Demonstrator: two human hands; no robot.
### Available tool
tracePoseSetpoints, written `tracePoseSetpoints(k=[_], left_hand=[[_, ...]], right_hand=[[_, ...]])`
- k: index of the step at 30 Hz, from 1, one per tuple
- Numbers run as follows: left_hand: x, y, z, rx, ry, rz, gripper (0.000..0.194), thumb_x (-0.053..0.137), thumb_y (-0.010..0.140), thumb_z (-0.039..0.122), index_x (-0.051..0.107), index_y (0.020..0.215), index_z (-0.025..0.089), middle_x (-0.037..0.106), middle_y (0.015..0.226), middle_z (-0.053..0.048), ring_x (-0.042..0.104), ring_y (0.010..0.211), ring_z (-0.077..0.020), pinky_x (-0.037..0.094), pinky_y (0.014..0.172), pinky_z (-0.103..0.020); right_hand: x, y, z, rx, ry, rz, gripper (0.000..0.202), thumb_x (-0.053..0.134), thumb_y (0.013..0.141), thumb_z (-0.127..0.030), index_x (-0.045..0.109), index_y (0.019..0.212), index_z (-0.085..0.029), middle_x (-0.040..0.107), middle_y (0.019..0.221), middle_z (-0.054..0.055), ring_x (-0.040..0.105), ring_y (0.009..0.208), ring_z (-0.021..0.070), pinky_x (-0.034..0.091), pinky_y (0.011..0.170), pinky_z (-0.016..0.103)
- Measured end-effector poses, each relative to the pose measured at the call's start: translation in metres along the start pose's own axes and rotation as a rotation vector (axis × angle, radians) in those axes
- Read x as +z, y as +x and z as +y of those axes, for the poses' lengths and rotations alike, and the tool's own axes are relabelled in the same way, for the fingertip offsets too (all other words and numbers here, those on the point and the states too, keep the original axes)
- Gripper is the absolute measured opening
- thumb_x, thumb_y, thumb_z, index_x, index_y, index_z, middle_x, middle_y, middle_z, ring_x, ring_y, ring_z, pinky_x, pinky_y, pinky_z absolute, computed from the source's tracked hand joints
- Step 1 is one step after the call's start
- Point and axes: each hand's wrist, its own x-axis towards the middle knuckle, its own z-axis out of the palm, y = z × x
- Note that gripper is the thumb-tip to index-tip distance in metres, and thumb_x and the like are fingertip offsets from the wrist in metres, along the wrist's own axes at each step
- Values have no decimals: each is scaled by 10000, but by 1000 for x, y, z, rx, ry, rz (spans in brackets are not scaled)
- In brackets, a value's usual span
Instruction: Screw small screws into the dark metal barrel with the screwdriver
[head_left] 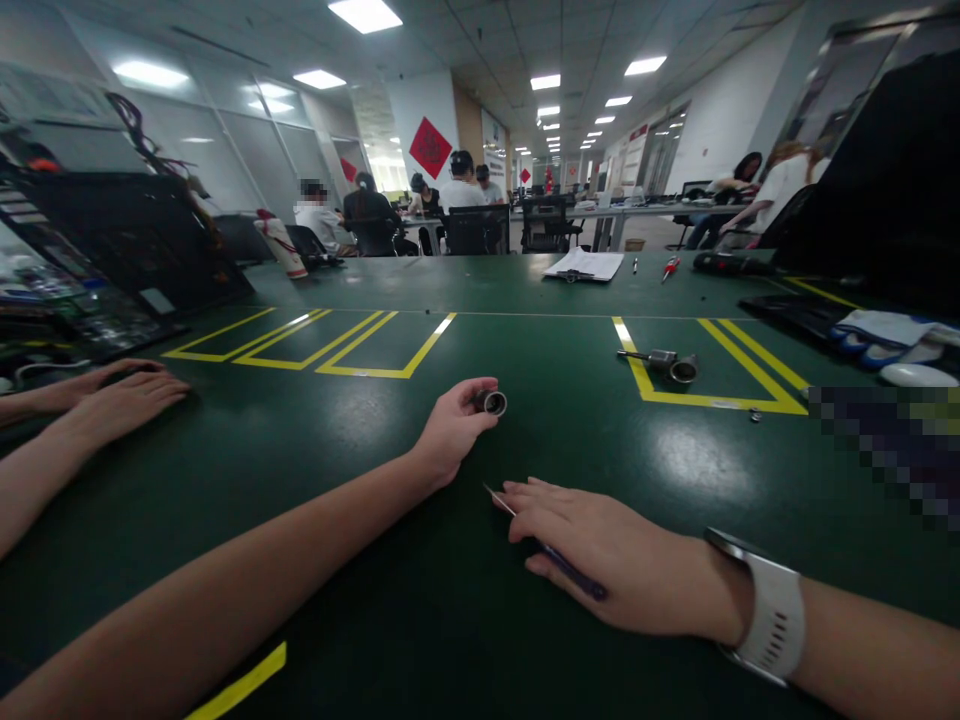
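My left hand is closed around a short metal cylinder, held just above the green table. The cylinder's round open end faces me, and my fingers hide the rest. Lower and to the right, my right hand rests palm down with a slim dark-handled tool under its fingers. A thin metal shaft pokes out past the index finger toward the left hand; its exact kind is unclear. Further right, a metal assembly with a rod and a round cup lies across yellow tape. A tiny metal piece sits near the tape's corner.
Yellow tape outlines mark the green table. A clipboard with paper, a red screwdriver and a dark power tool lie at the back. Gloves and a white mouse are right. Another person's hands rest left.
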Motion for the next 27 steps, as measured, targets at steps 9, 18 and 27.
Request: tracePoseSetpoints(k=[9, 18, 27], left_hand=[[1, -1, -1, 8, -80, -33, 390, 671, 637, 77, 607, 1013, 156, 659, 974, -40, 613, 930, -162, 446, 945, -371], [12, -19, 8, -48, -122, -186, 387, 677, 644, 55, 611, 1012, 155, 661, 996, -45, 610, 936, -159, 442, 931, -353], [12, -20, 10, -67, -122, -213, 387, 671, 637, 33, 610, 1001, 150, 667, 954, -32, 619, 903, -145, 442, 920, -347]], right_hand=[[-2, -8, 6, 148, 344, 449, 139, 528, 850, -283, 622, 825, -184, 670, 805, 50, 618, 745, 164, 487, 696, 311], [-2, 3, 23, 402, 1022, 568, 449, 495, 851, -428, 494, 477, -179, 427, 401, -56, 401, 398, 79, 402, 576, 278], [2, 1, 23, 402, 875, 334, 403, 490, 856, -455, 536, 579, -167, 506, 515, -36, 479, 454, 84, 367, 471, 230]])
